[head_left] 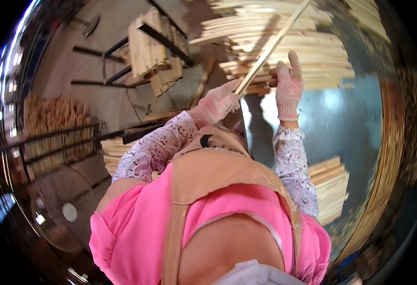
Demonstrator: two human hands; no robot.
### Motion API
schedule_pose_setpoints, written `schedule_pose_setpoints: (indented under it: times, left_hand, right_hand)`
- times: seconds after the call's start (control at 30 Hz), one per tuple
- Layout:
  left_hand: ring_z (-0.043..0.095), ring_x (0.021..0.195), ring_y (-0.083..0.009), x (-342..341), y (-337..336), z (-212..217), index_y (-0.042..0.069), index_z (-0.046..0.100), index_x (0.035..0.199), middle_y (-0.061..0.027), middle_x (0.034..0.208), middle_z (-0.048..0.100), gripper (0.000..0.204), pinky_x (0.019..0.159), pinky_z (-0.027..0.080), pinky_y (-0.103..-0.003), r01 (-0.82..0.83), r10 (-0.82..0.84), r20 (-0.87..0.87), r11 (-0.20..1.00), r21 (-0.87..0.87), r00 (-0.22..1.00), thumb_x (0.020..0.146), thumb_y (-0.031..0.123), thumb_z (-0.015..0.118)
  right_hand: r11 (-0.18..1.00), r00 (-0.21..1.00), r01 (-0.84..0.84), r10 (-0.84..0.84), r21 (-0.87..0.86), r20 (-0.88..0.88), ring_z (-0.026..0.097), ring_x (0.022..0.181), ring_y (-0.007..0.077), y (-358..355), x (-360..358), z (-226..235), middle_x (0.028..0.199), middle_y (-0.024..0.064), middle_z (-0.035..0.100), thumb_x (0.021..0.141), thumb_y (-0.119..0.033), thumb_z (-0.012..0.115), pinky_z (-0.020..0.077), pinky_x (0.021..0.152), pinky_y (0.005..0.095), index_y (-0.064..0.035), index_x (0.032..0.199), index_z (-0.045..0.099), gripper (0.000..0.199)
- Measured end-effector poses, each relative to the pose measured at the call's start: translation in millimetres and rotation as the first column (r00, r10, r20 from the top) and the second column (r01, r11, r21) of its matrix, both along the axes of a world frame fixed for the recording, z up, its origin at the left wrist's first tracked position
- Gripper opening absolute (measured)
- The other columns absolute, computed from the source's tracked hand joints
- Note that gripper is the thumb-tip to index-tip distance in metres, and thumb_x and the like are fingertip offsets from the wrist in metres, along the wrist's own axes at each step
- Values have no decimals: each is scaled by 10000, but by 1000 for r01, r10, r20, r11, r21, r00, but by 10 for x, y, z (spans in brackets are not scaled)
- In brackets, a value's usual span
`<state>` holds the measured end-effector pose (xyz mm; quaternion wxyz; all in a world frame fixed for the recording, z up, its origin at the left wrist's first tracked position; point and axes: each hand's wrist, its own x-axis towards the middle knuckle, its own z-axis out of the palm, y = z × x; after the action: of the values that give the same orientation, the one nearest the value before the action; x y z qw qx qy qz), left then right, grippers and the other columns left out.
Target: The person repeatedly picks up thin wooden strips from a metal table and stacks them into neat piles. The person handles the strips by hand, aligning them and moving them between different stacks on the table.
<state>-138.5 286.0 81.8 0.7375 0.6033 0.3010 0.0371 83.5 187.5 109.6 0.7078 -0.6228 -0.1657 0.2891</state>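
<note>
My left hand [218,102], in a pale work glove with pinkish patches, is closed around the near end of a long thin wooden strip [270,50]. The strip slants up and away to the right, past the top edge of the view. To the right of the strip, my right hand [288,88], gloved alike, is raised with the index finger stretched out and the other fingers partly bent. Nothing shows in it. Beyond both hands lie several rows of light wooden strips [294,59] on a blue-grey table [341,114].
A wooden edge [393,123] borders the table's right side. By my right forearm lies a stack of short boards [329,190]. At the left stand a black metal rack [118,71] bearing boards [146,42] and a large pile of wood pieces [56,128] behind dark rails.
</note>
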Motion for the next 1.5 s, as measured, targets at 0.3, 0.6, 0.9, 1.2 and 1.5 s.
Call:
schedule_pose_setpoints:
  times: [0.3, 0.6, 0.9, 1.2, 1.5]
  left_hand:
    - [750, 902, -208, -2497, -96, 741, -37, 488, 1555, -179, 1226, 737, 740, 778, 633, -340, -720, 703, 363, 684, -113, 611, 1017, 395, 757]
    - [713, 880, -320, -4669, -1394, -410, 51, 562, 1427, -201, 1070, 716, 419, 778, 613, -421, -851, 928, 47, -359, 384, -370, 1113, 328, 559]
    - [660, 1200, -400, -3899, -553, -1922, -1, 632, 1393, -263, 1385, 651, 652, 915, 557, -519, -760, 834, -529, 446, 474, 159, 1058, 551, 542]
    - [717, 1118, -426, -3095, -39, -1099, 51, 687, 1339, -242, 1234, 740, 502, 959, 567, -523, 61, 232, -486, 855, 515, 842, 1032, 445, 633]
    - [558, 1420, -370, 1954, 1459, 64, 2, 546, 1515, -220, 1501, 613, 706, 1216, 424, -453, 204, -99, -178, 447, 871, 979, 987, 449, 688]
  right_hand:
    - [833, 842, -538, 539, -129, -28, 588, 711, 81, 565, -1764, -96, 880, 30, 665, 1048, -117, 662, 507, 635, 237, 30, 1600, 471, 603]
    - [375, 359, -886, 927, -273, 108, 581, 816, 52, 621, -3067, -140, 945, 1, 667, 1026, -68, 724, 518, 753, 223, -45, 1566, 572, 561]
    - [340, 200, -724, 936, -599, 290, 764, 1112, 309, 520, -2935, 135, 1210, 213, 781, 984, -280, 731, 587, 968, 385, -82, 1516, 618, 579]
    - [692, 921, -136, 352, -709, 167, 754, 863, 222, -782, -827, -615, 1006, 140, 791, 1005, -359, 709, 593, 846, 365, -75, 1608, 507, 697]
    - [849, 960, 270, -275, -455, 57, 693, 846, 289, -445, 1302, -938, 1019, 184, 699, 982, -375, 719, 577, 680, 414, 67, 1384, 521, 629]
